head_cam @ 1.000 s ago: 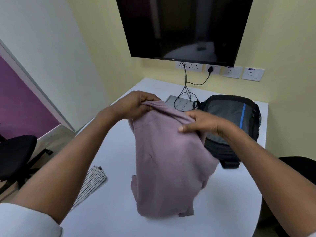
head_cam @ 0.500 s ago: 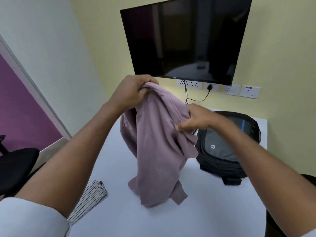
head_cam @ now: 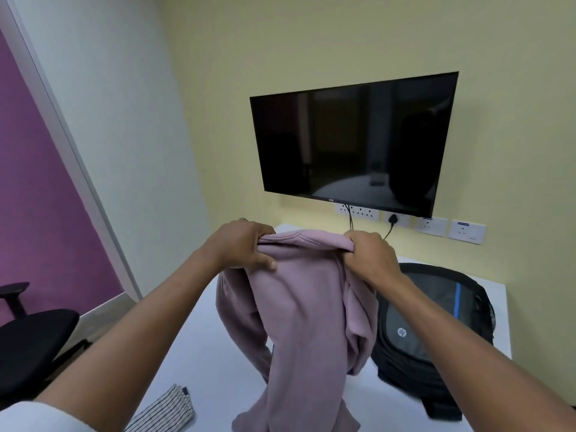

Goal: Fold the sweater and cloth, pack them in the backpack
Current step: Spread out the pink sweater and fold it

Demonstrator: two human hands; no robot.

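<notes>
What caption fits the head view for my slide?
Both hands, left hand and right hand, hold a pink sweater up over the table, beside the backpack.

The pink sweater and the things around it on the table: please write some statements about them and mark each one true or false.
1. Both hands grip the top edge of the pink sweater. True: the left hand and the right hand hold it up.
2. The sweater lies folded flat on the table. False: it hangs, only its lower end reaching the table.
3. The backpack lies to the right of the sweater. True.
4. The striped cloth is inside the backpack. False: it lies on the table, lower left.
5. The wall screen shows a bright picture. False: it is dark.
</notes>
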